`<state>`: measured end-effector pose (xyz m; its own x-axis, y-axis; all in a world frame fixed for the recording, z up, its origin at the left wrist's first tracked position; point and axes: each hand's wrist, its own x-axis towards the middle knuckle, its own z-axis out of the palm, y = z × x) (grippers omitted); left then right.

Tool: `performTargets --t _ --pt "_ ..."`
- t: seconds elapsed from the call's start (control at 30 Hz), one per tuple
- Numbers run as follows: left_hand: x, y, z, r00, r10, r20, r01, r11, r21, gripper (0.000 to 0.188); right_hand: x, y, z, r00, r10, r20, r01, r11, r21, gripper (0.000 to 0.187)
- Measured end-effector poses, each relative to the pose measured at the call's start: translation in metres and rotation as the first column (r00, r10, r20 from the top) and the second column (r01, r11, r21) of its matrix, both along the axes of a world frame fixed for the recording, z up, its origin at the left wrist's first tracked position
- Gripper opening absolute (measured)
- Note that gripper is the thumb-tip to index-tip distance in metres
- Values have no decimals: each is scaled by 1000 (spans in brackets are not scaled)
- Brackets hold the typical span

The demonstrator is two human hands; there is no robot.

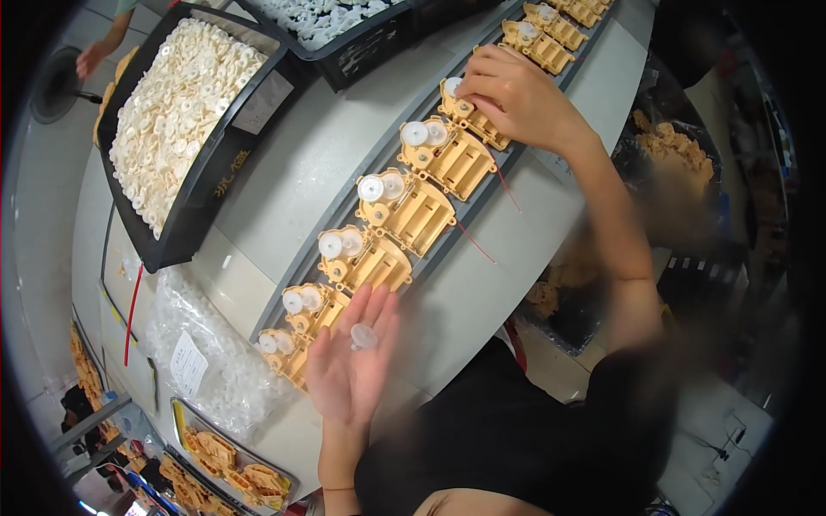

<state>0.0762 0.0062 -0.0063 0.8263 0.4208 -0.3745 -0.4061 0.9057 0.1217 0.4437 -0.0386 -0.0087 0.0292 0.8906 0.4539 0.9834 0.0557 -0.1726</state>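
Note:
A row of yellow plastic gearbox housings (413, 213) lies along a long grey tray (310, 258), most with white gears (371, 187) fitted at their left end. Toward the far part of the row, my right hand (516, 99) is closed, its fingertips pinching at a white plastic gear (453, 87) on one housing; the fingers partly hide that housing. My left hand (351, 370) lies palm up beside the near housings, fingers stretched out, with a translucent white gear (364, 336) resting loose on it.
A black bin (185, 219) full of cream-coloured small parts stands at the left, another black bin (344, 60) with white parts behind. A clear bag (215, 353) of white pieces lies near a tray (288, 482) of orange parts. Thin red wires (477, 242) stick out from the housings. Another person's hand (90, 60) shows far left.

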Motion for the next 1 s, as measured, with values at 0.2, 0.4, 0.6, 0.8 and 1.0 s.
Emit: performTargets --t 0.2,0.4,0.6,0.8,1.0 --pt "16 -2 11 998 -55 -11 55 998 38 65 -9 -8 13 996 -10 -88 21 992 123 15" --pt "23 0 11 995 -98 -17 99 993 67 70 -139 -26 43 828 378 -413 -361 924 123 28" --pt "33 -12 11 998 -34 -49 45 970 241 70 -186 -34 11 818 315 -481 -261 949 178 25" --pt "26 -18 5 997 -22 -68 47 913 405 71 -186 -39 4 603 228 -765 -138 974 182 22" --pt "36 -23 9 986 -50 -157 132 809 573 78 -155 -49 12 543 240 -805 -113 970 214 20"
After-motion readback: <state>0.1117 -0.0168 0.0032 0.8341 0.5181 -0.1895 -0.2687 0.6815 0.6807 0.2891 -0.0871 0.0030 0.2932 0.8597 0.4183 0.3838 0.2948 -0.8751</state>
